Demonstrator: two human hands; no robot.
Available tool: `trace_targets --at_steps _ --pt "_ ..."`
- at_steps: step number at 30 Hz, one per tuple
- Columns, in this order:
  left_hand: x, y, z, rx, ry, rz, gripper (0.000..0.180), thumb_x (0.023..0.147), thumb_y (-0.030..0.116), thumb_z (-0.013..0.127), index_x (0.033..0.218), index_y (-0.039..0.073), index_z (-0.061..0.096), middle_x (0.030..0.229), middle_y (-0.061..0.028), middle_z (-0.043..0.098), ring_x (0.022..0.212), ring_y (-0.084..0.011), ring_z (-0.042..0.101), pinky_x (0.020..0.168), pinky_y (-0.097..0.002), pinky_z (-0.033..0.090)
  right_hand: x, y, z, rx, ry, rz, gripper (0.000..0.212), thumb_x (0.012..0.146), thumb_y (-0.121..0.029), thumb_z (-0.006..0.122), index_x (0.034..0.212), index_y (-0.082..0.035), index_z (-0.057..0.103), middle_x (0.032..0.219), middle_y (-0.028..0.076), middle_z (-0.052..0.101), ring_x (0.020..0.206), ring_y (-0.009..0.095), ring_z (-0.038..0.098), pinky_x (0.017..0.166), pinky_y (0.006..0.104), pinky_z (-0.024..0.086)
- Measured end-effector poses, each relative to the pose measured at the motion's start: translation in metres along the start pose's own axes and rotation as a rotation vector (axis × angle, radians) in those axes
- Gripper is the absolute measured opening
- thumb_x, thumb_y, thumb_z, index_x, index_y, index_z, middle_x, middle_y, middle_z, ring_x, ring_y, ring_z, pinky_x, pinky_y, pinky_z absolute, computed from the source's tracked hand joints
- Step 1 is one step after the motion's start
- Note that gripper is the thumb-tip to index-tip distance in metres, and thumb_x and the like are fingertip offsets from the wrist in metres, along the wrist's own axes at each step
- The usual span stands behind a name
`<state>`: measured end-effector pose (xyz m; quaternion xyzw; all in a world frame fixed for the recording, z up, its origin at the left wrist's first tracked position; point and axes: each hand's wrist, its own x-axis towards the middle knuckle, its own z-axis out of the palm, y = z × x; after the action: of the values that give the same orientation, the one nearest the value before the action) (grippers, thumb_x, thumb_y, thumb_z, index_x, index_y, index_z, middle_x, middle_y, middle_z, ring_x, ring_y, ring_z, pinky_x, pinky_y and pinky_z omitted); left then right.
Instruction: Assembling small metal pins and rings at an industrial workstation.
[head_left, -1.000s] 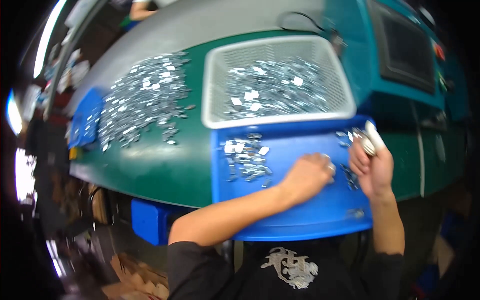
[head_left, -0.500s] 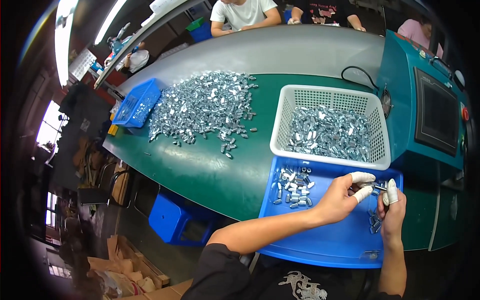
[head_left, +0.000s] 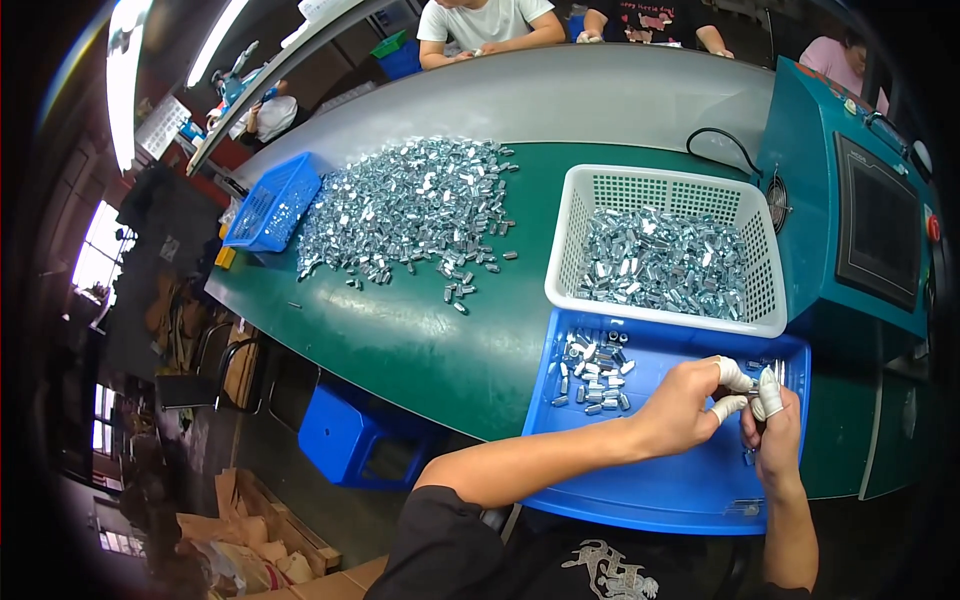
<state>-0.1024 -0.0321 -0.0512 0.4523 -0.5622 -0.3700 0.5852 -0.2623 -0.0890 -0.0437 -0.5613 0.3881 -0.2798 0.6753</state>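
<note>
Over the right half of a blue tray (head_left: 640, 513), my two hands meet with white covers on several fingertips. Between thumb and fingers, my left hand (head_left: 697, 400) pinches a small silvery metal piece (head_left: 756, 385), mostly hidden by the fingers. My right hand (head_left: 774, 425) is closed on the same spot from the other side. Loose short metal pieces (head_left: 597, 372) lie at the tray's left end. Thin metal pins (head_left: 745, 507) rest at its near right corner. A few pieces beside my right hand are partly covered by it.
A white perforated basket (head_left: 660, 311) full of metal pieces stands behind the tray. Farther left, a large heap (head_left: 410, 205) covers the green table (head_left: 400, 345), beside a blue basket (head_left: 270, 207). A teal machine (head_left: 810, 220) with a screen stands right. Co-workers sit across the partition.
Both hands have shifted slightly left and nearer to me, still together. The fingers have closed further around the metal piece, which shows less now.
</note>
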Motion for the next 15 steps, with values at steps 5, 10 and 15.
trace_targets --at_steps 5,10,15 --pt "0.004 0.002 -0.003 0.375 0.029 0.413 0.021 0.068 -0.003 0.065 0.088 0.0 0.06 0.08 -0.0116 0.057 0.072 -0.0292 0.056 0.063 -0.0337 0.049 0.004 -0.013 0.003 0.253 -0.029 0.256 0.04 0.096 -0.035 0.042 0.067 -0.009 0.048 0.045 0.0 0.04 0.035 0.006 0.031 0.033 0.0213 0.023" --pt "0.002 0.003 -0.012 0.691 -0.135 0.614 0.021 0.065 0.004 0.062 0.085 -0.001 0.058 0.085 -0.0107 0.057 0.074 -0.0256 0.056 0.062 -0.0333 0.05 0.004 -0.007 -0.005 0.406 -0.145 0.433 0.04 0.095 -0.038 0.041 0.067 -0.01 0.048 0.043 -0.001 0.036 0.033 0.007 0.029 0.032 0.0216 0.023" --pt "0.001 0.001 -0.013 0.795 -0.178 0.814 0.023 0.062 0.008 0.061 0.083 0.0 0.058 0.087 -0.0109 0.056 0.075 -0.0239 0.057 0.063 -0.0325 0.051 -0.001 -0.013 -0.001 0.435 -0.132 0.558 0.046 0.095 -0.04 0.04 0.059 -0.012 0.045 0.042 -0.002 0.034 0.032 0.006 0.028 0.032 0.0214 0.023"
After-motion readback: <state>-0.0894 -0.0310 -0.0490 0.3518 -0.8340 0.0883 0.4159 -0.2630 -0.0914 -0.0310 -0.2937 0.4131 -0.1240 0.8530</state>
